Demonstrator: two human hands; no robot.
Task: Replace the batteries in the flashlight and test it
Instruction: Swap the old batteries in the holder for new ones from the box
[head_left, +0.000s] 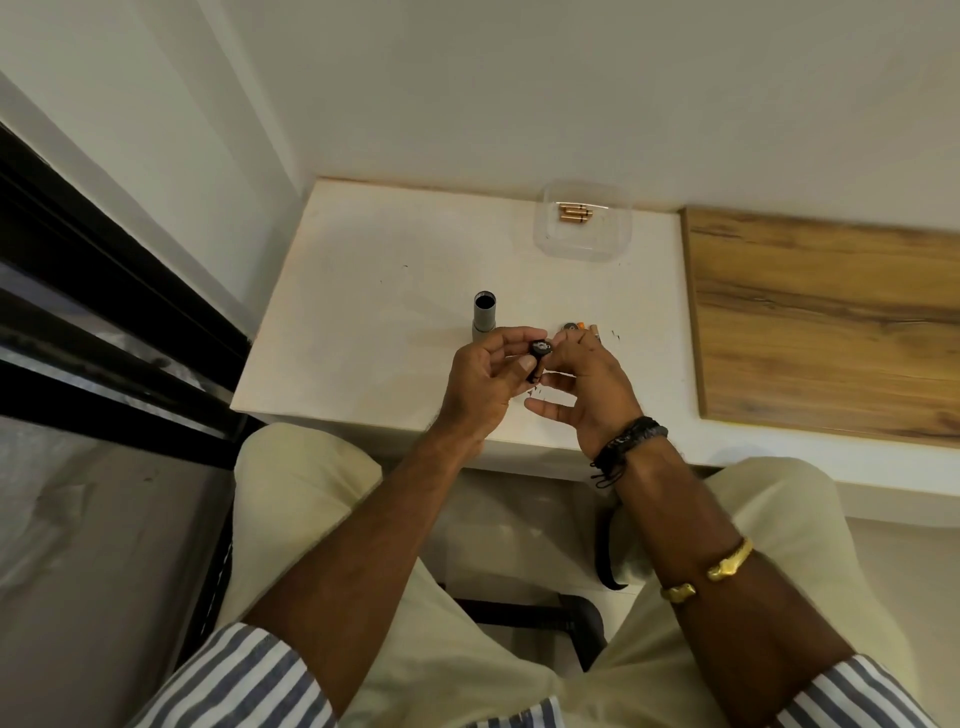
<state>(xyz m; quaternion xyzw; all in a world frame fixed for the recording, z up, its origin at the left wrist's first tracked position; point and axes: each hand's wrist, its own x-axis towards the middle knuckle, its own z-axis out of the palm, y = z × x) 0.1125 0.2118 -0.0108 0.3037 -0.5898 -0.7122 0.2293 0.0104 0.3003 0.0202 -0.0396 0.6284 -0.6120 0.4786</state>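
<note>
1. Carrier (537, 356): black battery holder, judged light and rigid. Your left hand (480, 387) pinches its top and your right hand (589, 387) its lower end, over the table's (363, 338) near edge.
2. Flashlight tube (484, 322): upright and open, just beyond your left hand.
3. Hold the sides, not the contacts.

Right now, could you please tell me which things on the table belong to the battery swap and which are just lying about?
Part of the job: grey flashlight body, standing open end up; black battery holder, gripped by the left hand and right hand; loose batteries on the table; spare batteries in the clear tub.
Just lying about: wooden board; black window frame.
</note>
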